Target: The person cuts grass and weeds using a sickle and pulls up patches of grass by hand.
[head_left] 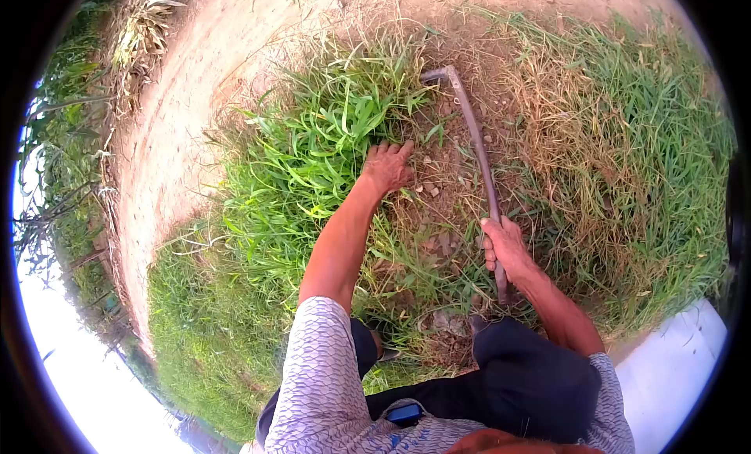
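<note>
A long-handled sickle (479,137) with a brown wooden handle lies across the middle of the view. My right hand (504,244) is wrapped round the lower part of its handle. The metal blade (436,75) bends off to the left at the far end, beside the grass. My left hand (388,166) reaches down to the base of a clump of tall green grass (336,129), its fingers apart and partly among the blades. Between my left hand and the handle is brown soil with small stones (432,189).
Cut, drying grass (575,102) lies to the right, with green grass (680,149) beyond. A bare dirt path (176,117) curves along the left and top. Plants and dry stalks (141,35) line the far left. My bent knees in dark trousers (532,368) are close below.
</note>
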{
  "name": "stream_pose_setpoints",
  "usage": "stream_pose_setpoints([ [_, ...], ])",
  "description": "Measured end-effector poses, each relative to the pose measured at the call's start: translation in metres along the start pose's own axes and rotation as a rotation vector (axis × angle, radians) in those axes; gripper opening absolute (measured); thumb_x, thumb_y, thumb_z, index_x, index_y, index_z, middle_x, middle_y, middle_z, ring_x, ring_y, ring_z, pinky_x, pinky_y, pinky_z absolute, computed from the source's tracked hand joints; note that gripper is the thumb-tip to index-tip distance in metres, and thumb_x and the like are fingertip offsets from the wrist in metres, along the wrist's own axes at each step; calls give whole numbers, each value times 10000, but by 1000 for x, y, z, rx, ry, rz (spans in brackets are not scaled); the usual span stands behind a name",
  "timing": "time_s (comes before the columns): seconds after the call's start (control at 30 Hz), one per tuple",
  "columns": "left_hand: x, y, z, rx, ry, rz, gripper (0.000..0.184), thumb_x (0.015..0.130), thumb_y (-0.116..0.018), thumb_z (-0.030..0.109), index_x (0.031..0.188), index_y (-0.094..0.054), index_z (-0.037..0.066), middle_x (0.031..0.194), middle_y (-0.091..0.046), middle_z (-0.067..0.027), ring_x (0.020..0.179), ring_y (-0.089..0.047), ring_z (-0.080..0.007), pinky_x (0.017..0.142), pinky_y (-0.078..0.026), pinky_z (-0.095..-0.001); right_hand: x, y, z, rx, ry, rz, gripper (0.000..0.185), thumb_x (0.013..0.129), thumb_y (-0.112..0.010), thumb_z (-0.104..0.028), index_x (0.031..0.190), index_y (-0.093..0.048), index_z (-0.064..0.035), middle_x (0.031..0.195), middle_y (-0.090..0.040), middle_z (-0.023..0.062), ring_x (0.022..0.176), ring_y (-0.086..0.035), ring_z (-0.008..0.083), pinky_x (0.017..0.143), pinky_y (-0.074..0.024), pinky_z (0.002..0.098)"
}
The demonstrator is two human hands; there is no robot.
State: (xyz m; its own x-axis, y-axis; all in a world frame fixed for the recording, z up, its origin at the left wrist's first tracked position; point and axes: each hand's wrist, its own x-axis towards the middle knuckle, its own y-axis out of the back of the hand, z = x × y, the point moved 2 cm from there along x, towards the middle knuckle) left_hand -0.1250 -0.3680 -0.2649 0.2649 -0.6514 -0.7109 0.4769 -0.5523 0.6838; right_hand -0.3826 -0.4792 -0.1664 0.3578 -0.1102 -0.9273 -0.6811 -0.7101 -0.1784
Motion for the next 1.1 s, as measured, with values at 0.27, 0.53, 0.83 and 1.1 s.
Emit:
stream_pose_setpoints([
  [0.27, -26, -40, -56, 55, 276, 1, 660, 889, -545, 432, 1417, -371, 76, 1377, -474, -191, 1182, -543, -320, 958, -455, -491, -33, 30, 4, -102, 68, 150, 252, 966, -518, -306, 973, -388, -89, 639, -398, -18, 443, -395, 79, 367, -374, 263],
  [0.53, -29, -43, -50, 132, 123, 23, 180, 895, -531, 181, 893, -662, 58, 820, -702, -134, 768, -701, -261, 633, -565, -384, -49, 17, 32, -405, -108, -28, 282, 954, -489, -321, 970, -412, -50, 650, -456, 36, 466, -455, 115, 404, -401, 296],
  [0.83, -163, -60, -66, -41, 54, 59, 154, 891, -532, 179, 901, -571, 30, 857, -607, -188, 719, -630, -340, 614, -517, -449, -106, 81, 51, -685, 35, -68, 282, 937, -509, -304, 973, -452, -30, 662, -484, 60, 461, -457, 154, 419, -413, 326],
  [1.1, -192, -85, -77, -89, 195, 111, 170, 884, -592, 200, 1024, -536, 122, 959, -587, -115, 770, -631, -296, 653, -518, -433, -40, 1, 33, -461, -16, -125, 250, 956, -473, -280, 961, -425, -34, 625, -420, -3, 449, -406, 103, 384, -395, 290],
])
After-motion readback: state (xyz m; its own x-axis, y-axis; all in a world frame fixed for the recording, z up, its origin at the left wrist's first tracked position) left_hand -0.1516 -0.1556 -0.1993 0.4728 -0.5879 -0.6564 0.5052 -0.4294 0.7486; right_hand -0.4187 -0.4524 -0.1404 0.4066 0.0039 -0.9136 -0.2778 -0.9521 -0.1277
